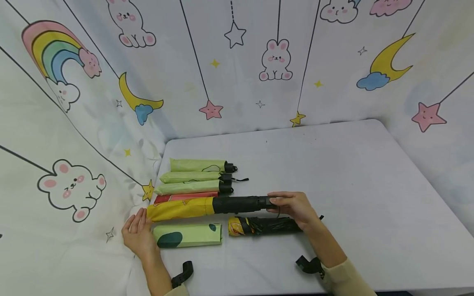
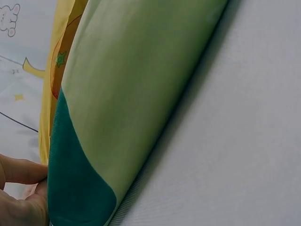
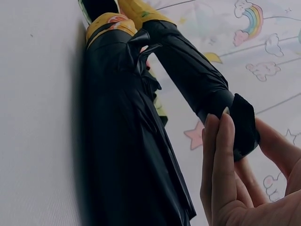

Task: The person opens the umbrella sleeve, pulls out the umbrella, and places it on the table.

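The yellow-and-black folding umbrella lies crosswise between the two hands, its long axis running almost straight from the left hand to the right hand, with the handle end a little farther from the person than the yellow end. Both hands are equally near it, each at one tip: the right hand pinches the black handle between thumb and fingers, while the left hand's fingers meet the yellow cloth end; whether they grip it or merely touch it, I cannot tell, since the contact is hidden in the left wrist view. Just beyond the umbrella from the hands, a red folded umbrella lies alongside on the white table, and past that three light-green folded umbrellas lie in roughly the same direction. On the near side, a flat light-green bundle sits just right of the left hand, and a black umbrella with orange print reaches beneath the right hand's wrist.
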`<control>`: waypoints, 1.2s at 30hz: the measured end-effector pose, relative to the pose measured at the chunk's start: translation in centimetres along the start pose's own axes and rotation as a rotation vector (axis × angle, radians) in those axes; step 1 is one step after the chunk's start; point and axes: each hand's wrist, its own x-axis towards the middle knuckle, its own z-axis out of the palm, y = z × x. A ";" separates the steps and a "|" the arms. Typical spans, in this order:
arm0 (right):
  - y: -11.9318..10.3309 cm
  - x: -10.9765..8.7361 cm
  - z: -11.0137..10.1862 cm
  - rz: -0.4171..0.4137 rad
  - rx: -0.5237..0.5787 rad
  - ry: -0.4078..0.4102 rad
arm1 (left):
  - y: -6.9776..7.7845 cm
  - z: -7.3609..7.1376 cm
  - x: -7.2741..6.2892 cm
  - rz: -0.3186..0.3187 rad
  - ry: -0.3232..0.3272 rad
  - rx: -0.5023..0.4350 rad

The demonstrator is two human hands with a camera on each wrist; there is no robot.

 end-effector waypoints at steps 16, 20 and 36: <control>-0.3 -0.6 -2.1 -0.027 -0.001 -0.010 | 0.3 -0.1 -0.2 0.008 -0.006 -0.003; -0.5 -0.8 -2.6 -0.038 -0.006 -0.011 | 0.3 -0.1 -0.2 0.010 -0.006 0.001; -0.6 -1.6 -5.6 -0.041 -0.042 -0.018 | 0.0 0.0 -0.2 0.009 -0.001 0.020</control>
